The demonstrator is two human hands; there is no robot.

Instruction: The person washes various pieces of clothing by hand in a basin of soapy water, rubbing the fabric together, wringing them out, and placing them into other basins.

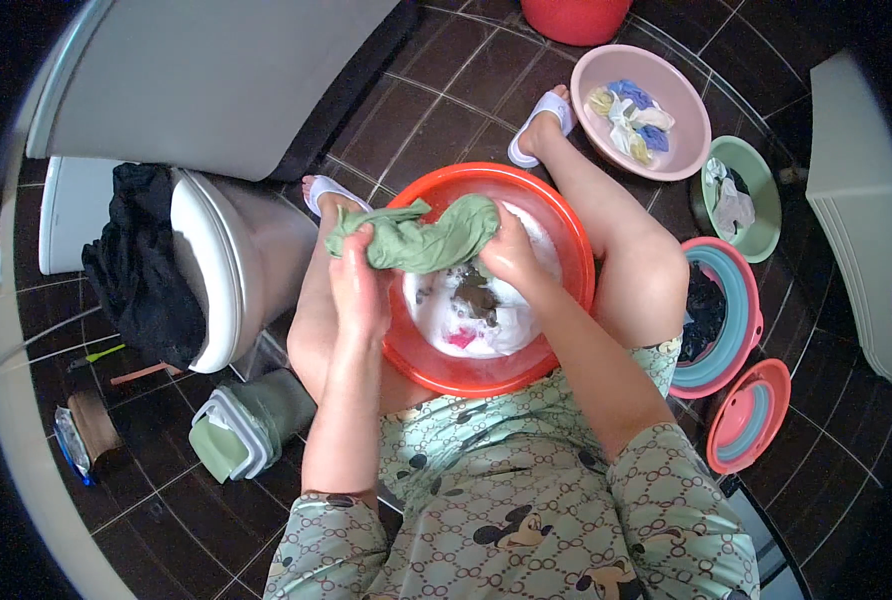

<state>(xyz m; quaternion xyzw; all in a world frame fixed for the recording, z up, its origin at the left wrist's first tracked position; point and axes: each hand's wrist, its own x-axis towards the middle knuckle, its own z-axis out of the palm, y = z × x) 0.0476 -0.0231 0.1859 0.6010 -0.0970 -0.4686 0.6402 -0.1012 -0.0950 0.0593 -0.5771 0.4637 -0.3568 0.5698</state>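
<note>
A wet green cloth (421, 240) is stretched between my two hands, bunched and slightly twisted. My left hand (358, 285) grips its left end, thumb on top. At the other end, my right hand (511, 250) is closed round the fabric. Both hands are above a red-orange basin (578, 215) that stands between my legs. Inside the basin, white suds (436, 310) surround a dark brownish cloth (478, 297) and a small pink piece (460, 338). The part of the basin under the green cloth is hidden.
At the upper right, a pink basin (691, 115) holds white, blue and yellow cloths. Beside it are a green basin (761, 215), a pink-and-blue basin (734, 300) with dark cloth, and a smaller collapsible basin (766, 400). Left are a toilet (221, 270) draped with black clothing (146, 260) and a bin (231, 440).
</note>
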